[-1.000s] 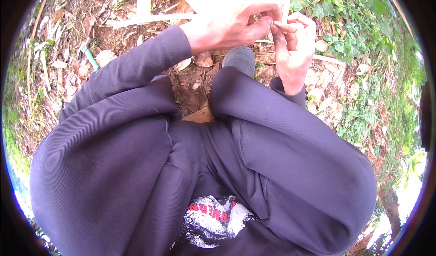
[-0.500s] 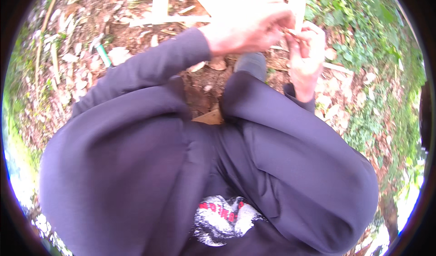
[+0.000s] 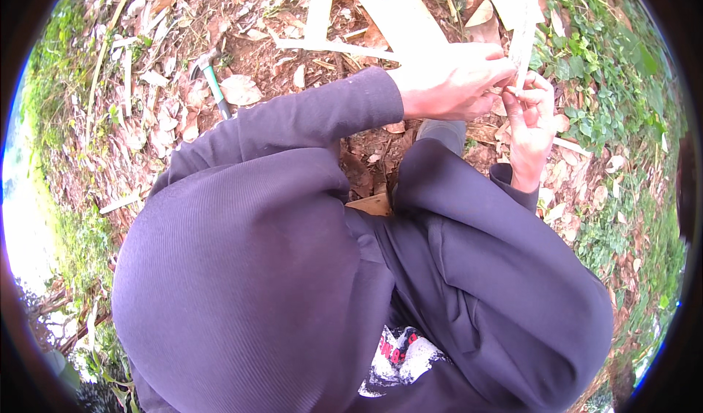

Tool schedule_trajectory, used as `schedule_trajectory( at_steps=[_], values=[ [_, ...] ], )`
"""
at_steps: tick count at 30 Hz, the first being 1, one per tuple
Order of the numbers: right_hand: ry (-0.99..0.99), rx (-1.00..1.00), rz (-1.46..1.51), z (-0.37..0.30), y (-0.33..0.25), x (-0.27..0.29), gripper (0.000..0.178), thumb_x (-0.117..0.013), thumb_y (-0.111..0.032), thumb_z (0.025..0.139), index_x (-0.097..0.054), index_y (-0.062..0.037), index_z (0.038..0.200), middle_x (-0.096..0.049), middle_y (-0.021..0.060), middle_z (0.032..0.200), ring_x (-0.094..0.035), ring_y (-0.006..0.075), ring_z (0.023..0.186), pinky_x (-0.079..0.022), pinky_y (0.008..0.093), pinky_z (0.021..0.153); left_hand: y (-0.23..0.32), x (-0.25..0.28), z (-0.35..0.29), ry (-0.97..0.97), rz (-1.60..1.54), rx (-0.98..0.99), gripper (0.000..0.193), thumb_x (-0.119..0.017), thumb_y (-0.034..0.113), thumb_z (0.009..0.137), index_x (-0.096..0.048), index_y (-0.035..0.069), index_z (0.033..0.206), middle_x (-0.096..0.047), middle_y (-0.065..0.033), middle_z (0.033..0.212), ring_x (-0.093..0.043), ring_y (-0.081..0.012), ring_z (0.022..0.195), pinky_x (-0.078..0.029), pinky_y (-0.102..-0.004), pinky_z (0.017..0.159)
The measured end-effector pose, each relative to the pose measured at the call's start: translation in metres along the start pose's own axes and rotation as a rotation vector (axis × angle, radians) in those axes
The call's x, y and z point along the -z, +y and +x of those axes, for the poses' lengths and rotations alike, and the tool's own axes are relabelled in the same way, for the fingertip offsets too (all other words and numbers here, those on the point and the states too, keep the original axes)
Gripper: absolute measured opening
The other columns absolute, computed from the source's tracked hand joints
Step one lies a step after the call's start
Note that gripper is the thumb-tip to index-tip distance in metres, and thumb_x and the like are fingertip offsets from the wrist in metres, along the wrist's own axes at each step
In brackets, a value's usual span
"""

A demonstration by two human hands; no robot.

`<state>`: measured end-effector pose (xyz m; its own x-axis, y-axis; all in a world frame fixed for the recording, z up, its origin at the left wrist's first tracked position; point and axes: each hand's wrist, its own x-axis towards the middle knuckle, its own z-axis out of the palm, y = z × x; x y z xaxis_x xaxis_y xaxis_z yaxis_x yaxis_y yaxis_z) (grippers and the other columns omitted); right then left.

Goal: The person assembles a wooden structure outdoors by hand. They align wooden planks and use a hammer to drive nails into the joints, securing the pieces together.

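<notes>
Near the top right my two hands meet at the lower end of a pale wooden strip [image 3: 523, 36], which runs up out of view. My left hand [image 3: 450, 83] is closed, palm down, its fingertips curled in at the strip's left edge; whatever they pinch is hidden. My right hand [image 3: 531, 124] is bent round the strip's end, thumb and forefinger pressed together there. Bright glare washes out the strip and part of the left hand.
More pale wooden slats [image 3: 399, 10] lie on the leafy soil beyond my hands. A hammer [image 3: 211, 80] with a green and black handle rests to the left, near my sleeve. My bent knees [image 3: 242, 230] fill the lower view. Low green plants [image 3: 608, 76] grow at right.
The whole view has shifted, so my hands, slats and hammer appear farther right and lower. Both hands keep much the same grip at the strip's end.
</notes>
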<state>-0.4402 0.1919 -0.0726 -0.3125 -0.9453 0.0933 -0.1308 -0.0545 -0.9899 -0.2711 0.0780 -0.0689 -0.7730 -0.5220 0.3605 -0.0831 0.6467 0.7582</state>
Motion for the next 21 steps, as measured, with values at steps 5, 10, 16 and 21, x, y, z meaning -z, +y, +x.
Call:
schedule_trajectory(
  at_steps=[5, 10, 16, 21],
  values=[
    [0.012, 0.009, 0.012, -0.001, 0.005, 0.002, 0.016, -0.066, 0.012, 0.09, -0.063, 0.001, 0.102, -0.049, 0.0104, 0.128, -0.062, 0.0206, 0.114, -0.056, 0.0339, 0.095, 0.003, 0.006, 0.003, -0.003, -0.091, 0.024, 0.017, -0.066, 0.012, 0.086, -0.062, 0.005, 0.101, -0.062, -0.0113, 0.095, -0.067, -0.0301, 0.085, -0.054, -0.0395, 0.072],
    [0.022, 0.038, -0.098, -0.002, -0.006, 0.001, 0.018, -0.064, 0.014, 0.09, -0.064, 0.0017, 0.103, -0.047, 0.0106, 0.127, -0.061, 0.02, 0.112, -0.057, 0.032, 0.092, 0.001, 0.01, 0.011, 0.068, -0.153, 0.0, 0.014, -0.063, 0.003, 0.084, -0.063, 0.006, 0.098, -0.064, -0.0092, 0.089, -0.066, -0.0259, 0.085, -0.054, -0.037, 0.072],
    [0.008, 0.011, -0.052, -0.002, -0.003, 0.001, 0.018, -0.068, 0.009, 0.091, -0.06, 0.0018, 0.105, -0.05, 0.0109, 0.13, -0.059, 0.0209, 0.119, -0.054, 0.0325, 0.095, 0.002, 0.012, 0.012, -0.029, -0.171, 0.002, 0.018, -0.066, 0.009, 0.093, -0.069, 0.009, 0.111, -0.065, -0.0066, 0.093, -0.067, -0.022, 0.087, -0.054, -0.0344, 0.073],
    [-0.003, -0.004, 0.006, 0.0, 0.003, 0.002, 0.013, -0.065, 0.01, 0.092, -0.061, 0.0032, 0.102, -0.045, 0.0116, 0.129, -0.059, 0.0224, 0.117, -0.057, 0.0344, 0.094, -0.006, 0.004, 0.014, -0.011, -0.16, -0.087, 0.014, -0.067, 0.01, 0.087, -0.066, 0.008, 0.101, -0.062, -0.0099, 0.089, -0.066, -0.0272, 0.085, -0.053, -0.0387, 0.072]
  ],
)
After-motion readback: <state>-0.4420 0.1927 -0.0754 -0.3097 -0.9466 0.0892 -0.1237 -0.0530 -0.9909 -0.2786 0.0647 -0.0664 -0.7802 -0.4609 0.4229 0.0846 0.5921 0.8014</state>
